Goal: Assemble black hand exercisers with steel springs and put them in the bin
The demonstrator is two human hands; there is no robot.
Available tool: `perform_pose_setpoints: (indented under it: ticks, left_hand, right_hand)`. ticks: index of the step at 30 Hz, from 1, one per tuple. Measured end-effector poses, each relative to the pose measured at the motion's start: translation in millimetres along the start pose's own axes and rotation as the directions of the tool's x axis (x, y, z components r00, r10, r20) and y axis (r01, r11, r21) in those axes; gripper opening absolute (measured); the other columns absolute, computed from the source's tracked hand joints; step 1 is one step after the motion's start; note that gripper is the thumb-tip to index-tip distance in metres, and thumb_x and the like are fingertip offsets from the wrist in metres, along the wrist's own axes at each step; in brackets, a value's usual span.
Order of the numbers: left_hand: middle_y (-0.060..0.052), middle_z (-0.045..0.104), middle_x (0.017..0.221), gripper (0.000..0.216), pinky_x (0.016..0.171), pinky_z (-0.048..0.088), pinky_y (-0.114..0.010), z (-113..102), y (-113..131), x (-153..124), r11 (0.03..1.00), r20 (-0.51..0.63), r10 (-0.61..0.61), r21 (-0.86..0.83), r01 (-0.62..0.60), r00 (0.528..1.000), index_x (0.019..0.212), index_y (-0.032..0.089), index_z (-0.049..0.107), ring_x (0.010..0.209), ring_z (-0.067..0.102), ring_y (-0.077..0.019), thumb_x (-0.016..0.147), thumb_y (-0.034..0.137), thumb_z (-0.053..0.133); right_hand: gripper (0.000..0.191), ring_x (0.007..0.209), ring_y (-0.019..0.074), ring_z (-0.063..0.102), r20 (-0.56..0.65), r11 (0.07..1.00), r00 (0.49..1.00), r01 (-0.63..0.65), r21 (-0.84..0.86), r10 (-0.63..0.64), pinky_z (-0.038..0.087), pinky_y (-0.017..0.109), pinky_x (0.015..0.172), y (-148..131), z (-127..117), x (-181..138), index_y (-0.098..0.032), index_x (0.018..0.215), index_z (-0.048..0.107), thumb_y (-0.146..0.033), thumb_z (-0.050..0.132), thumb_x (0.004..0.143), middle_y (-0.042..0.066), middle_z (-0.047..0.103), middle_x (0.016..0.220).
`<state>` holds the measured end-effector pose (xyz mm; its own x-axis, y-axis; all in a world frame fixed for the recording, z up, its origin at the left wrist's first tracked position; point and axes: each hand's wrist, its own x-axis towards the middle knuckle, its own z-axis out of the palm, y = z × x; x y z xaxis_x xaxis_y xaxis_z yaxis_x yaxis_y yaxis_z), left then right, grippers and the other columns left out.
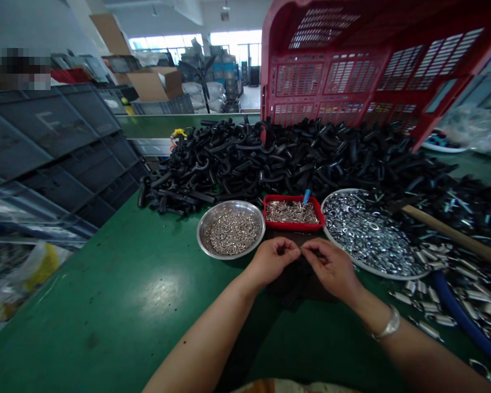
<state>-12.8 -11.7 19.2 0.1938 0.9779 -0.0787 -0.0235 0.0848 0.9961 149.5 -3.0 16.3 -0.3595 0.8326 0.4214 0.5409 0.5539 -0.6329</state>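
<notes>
My left hand [275,261] and my right hand [333,267] meet in front of me, thumbs and forefingers pinched and their tips almost touching. Whatever lies between the fingertips is too small to make out. Beneath them is a dark block or plate [280,289], partly covered by the hands. Just beyond the hands stands a red tray [292,225] of small metal pins, with a blue piece sticking up. A steel bowl [202,232] of tiny metal parts sits to the left. On the right is a round tray [387,275] heaped with shiny metal pieces.
A large pile of black curved parts [245,158] spans the back of the green table [118,305]. Behind it a red crate [303,79] lies tipped. Metal springs [433,316], a blue hose [454,305] and a wooden handle [454,234] are at right. Grey crates [61,125] are stacked left.
</notes>
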Motion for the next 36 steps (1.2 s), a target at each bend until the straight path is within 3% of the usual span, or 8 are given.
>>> perform_pose_setpoints:
  ticks: [6,13,16,20,23,28,32,36]
  left_hand:
    - [-0.003,0.067,0.076,0.017,0.068,0.045,-0.025,-11.4,-7.4,7.2,0.983,-0.167,0.091,0.176,-0.061,0.982,0.080,0.015,0.066,0.071,0.059,-0.0136,0.072,0.028,0.060]
    - [-0.002,0.067,0.083,0.018,0.070,0.046,-0.024,-12.3,-12.6,6.6,0.914,-0.188,0.134,0.402,-0.048,0.973,0.091,0.017,0.063,0.075,0.061,-0.0128,0.075,0.017,0.057]
    - [0.000,0.066,0.079,0.015,0.068,0.045,-0.024,-10.8,-11.6,3.6,0.839,-0.177,0.164,0.542,-0.043,0.970,0.089,0.018,0.062,0.073,0.060,-0.0128,0.074,0.018,0.059]
    - [0.002,0.064,0.081,0.009,0.067,0.043,-0.024,-7.6,-8.2,-1.8,0.670,-0.120,0.212,0.741,-0.055,0.970,0.083,0.023,0.064,0.075,0.058,-0.0133,0.075,0.024,0.060]
    - [0.002,0.062,0.086,0.010,0.067,0.043,-0.024,-4.9,-8.4,-4.3,0.564,-0.114,0.219,0.826,-0.031,0.969,0.083,0.025,0.065,0.078,0.057,-0.0136,0.075,0.030,0.060]
    - [0.002,0.062,0.087,0.012,0.070,0.043,-0.023,-2.4,-11.0,-2.3,0.527,-0.068,0.199,0.848,-0.048,0.978,0.085,0.025,0.066,0.081,0.057,-0.0132,0.077,0.031,0.057]
    - [0.000,0.063,0.088,0.016,0.073,0.044,-0.025,-0.3,-7.5,3.1,0.490,0.027,0.153,0.866,-0.099,0.988,0.089,0.024,0.066,0.081,0.057,-0.0142,0.080,0.029,0.053]
    - [0.000,0.063,0.088,0.018,0.071,0.044,-0.025,8.1,-2.5,8.6,0.390,0.087,0.172,0.909,-0.149,0.981,0.090,0.024,0.064,0.081,0.058,-0.0151,0.082,0.027,0.049]
  right_hand:
    - [0.022,0.085,0.0199,0.056,0.180,0.890,0.983,0.115,-0.441,-0.037,0.043,0.031,0.074,16.1,1.2,-12.3,-0.016,0.089,0.060,-0.025,0.041,0.086,0.009,0.062,0.087]
    - [0.022,0.083,0.0186,0.056,0.253,0.789,0.967,0.153,-0.595,0.004,0.042,0.027,0.070,11.0,2.5,-11.7,-0.016,0.092,0.062,-0.021,0.041,0.085,0.008,0.062,0.088]
    - [0.020,0.080,0.0189,0.055,0.280,0.715,0.960,0.202,-0.669,-0.010,0.042,0.027,0.067,2.4,2.3,-10.1,-0.015,0.090,0.062,-0.016,0.044,0.082,0.008,0.061,0.084]
    - [0.018,0.080,0.0210,0.054,0.318,0.589,0.947,0.283,-0.757,-0.045,0.042,0.026,0.059,-8.1,6.4,-10.6,-0.014,0.086,0.062,-0.009,0.046,0.078,0.010,0.060,0.083]
    - [0.021,0.080,0.0213,0.054,0.384,0.548,0.919,0.368,-0.751,-0.091,0.045,0.027,0.060,-8.9,6.1,-11.7,-0.013,0.086,0.062,-0.006,0.044,0.077,0.011,0.060,0.085]
    - [0.037,0.091,0.0234,0.053,0.432,0.580,0.878,0.466,-0.669,-0.206,0.050,0.030,0.066,5.9,-7.6,-23.7,-0.011,0.107,0.058,-0.004,0.041,0.075,0.012,0.060,0.099]
    - [0.046,0.097,0.0231,0.049,0.393,0.705,0.903,0.392,-0.591,-0.172,0.049,0.035,0.076,17.3,-14.1,-37.4,-0.014,0.122,0.049,-0.007,0.040,0.077,0.012,0.056,0.110]
    - [0.046,0.098,0.0233,0.048,0.348,0.773,0.924,0.335,-0.539,-0.158,0.047,0.038,0.082,21.8,-10.2,-42.9,-0.012,0.123,0.049,-0.009,0.041,0.077,0.013,0.055,0.112]
